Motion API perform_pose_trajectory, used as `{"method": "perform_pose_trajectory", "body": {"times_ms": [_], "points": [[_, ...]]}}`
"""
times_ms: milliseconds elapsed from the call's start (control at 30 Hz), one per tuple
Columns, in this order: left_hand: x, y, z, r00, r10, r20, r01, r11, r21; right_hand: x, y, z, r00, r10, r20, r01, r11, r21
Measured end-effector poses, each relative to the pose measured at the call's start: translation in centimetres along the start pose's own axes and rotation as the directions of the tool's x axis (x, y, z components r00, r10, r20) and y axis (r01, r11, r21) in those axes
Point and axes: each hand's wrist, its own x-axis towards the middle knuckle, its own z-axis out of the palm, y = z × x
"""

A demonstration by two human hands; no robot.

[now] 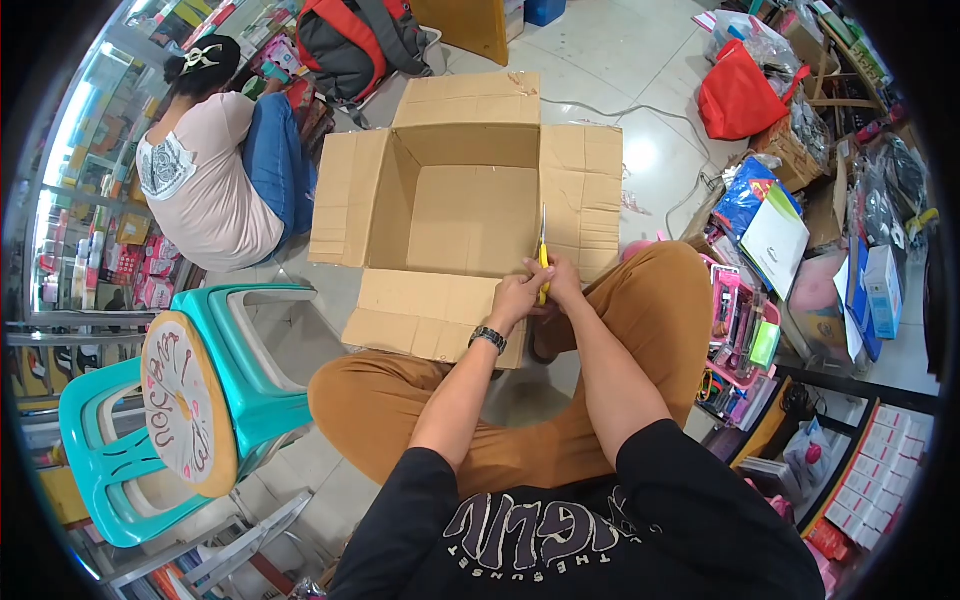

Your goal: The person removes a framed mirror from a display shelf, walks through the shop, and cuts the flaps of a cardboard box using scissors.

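An open cardboard box (pixel 475 215) stands on the floor in front of my crossed legs, its four flaps folded outward and no contents showing inside. Over its near right corner, a yellow-handled cutter or pair of scissors (pixel 543 262) points away from me, its blade along the box's right edge. My left hand (pixel 517 297), with a dark watch at the wrist, closes on the yellow handle from the left. On the other side my right hand (pixel 562 281) is closed against the same tool. The fingertips partly hide the handle.
A person (pixel 215 160) sits on the floor at the left beside glass shelves. Nearer me are teal stools (pixel 245 350) with a round cushion. A grey-red backpack (pixel 365 50) lies beyond. At the right are a red bag (pixel 740 92), folders and stationery trays.
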Motion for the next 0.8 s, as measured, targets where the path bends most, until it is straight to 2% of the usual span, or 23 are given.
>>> {"method": "perform_pose_trajectory", "body": {"times_ms": [67,133,200,233,267,300,367,400,533,567,700,800], "points": [[-0.7,0.8,0.1,1.0,-0.003,-0.012,0.003,1.0,0.019,0.1,0.1,-0.1,1.0,0.004,0.012,-0.004,1.0,0.006],[-1.7,3.1,-0.5,0.999,-0.037,0.018,0.03,0.955,0.294,-0.1,-0.2,-0.1,0.994,0.054,0.099,-0.072,0.981,0.182],[-2.1,4.5,-1.3,0.996,-0.077,0.038,0.043,0.837,0.546,-0.3,-0.8,-0.3,0.978,0.087,0.192,-0.15,0.926,0.346],[-2.0,4.8,-1.7,0.996,-0.076,0.039,0.043,0.835,0.548,-0.3,-1.1,-0.5,0.978,0.086,0.191,-0.15,0.925,0.348],[-1.6,4.7,-2.2,0.991,0.132,-0.008,-0.098,0.775,0.624,-0.5,-1.8,-1.0,0.966,0.125,0.225,-0.204,0.905,0.373],[-0.9,4.3,-2.7,0.941,0.338,-0.033,-0.22,0.68,0.699,-0.6,-2.7,-1.5,0.952,0.162,0.261,-0.258,0.881,0.396],[0.6,3.4,-3.4,0.716,0.698,-0.016,-0.381,0.409,0.829,-1.0,-4.3,-2.4,0.914,0.23,0.333,-0.365,0.825,0.432],[1.5,2.4,-3.7,0.716,0.698,-0.013,-0.383,0.408,0.829,-1.1,-4.8,-2.6,0.915,0.23,0.331,-0.364,0.824,0.434],[4.1,-1.5,-4.3,0.659,0.726,0.197,-0.491,0.217,0.844,-1.4,-6.1,-3.0,0.859,0.326,0.394,-0.493,0.732,0.47],[3.7,-1.2,-4.0,0.659,0.726,0.197,-0.491,0.217,0.843,-1.3,-6.0,-3.2,0.859,0.326,0.394,-0.493,0.732,0.47],[2.4,-0.6,-2.8,0.852,0.459,0.252,-0.414,0.295,0.861,-1.0,-4.9,-4.0,0.868,0.308,0.39,-0.475,0.745,0.469],[2.6,-1.0,-1.5,0.877,0.409,0.253,-0.388,0.292,0.874,-0.9,-3.4,-4.8,0.877,0.315,0.362,-0.463,0.752,0.469]]}}
